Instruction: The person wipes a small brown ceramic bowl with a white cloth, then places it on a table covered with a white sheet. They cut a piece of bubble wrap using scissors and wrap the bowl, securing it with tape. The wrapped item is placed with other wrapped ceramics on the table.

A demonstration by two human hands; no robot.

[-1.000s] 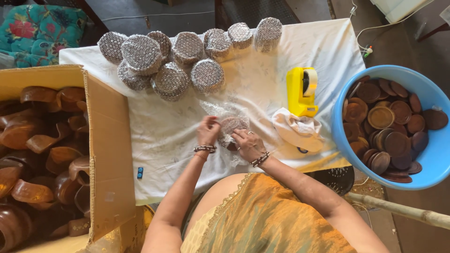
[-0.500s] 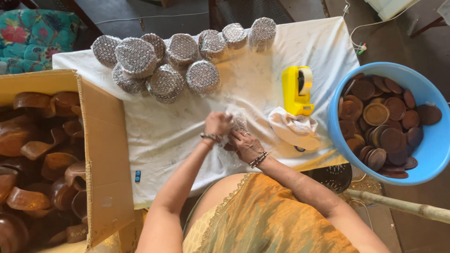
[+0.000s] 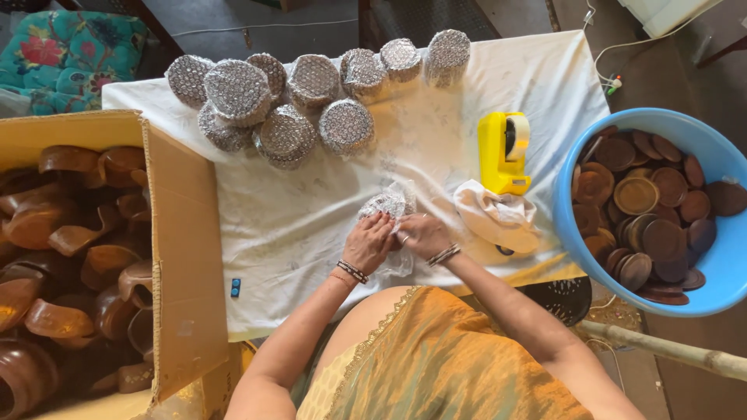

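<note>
My left hand (image 3: 367,243) and my right hand (image 3: 421,234) meet near the table's front edge, both closed on a small bundle of bubble wrap (image 3: 389,204) that sticks up between them. What lies inside the wrap is hidden. Both wrists carry bangles. Several round bundles wrapped in bubble wrap (image 3: 311,97) stand in a cluster at the far side of the white cloth (image 3: 296,225) that covers the table.
A yellow tape dispenser (image 3: 503,152) stands right of my hands, with a crumpled cream cloth (image 3: 498,218) beside it. A blue tub (image 3: 731,280) at the right holds several brown clay lids. An open cardboard box (image 3: 183,257) at the left holds brown clay cups.
My hands have stayed together on the bubble wrap bundle, working it over; more loose wrap now shows above my fingers. The view has shifted slightly.
</note>
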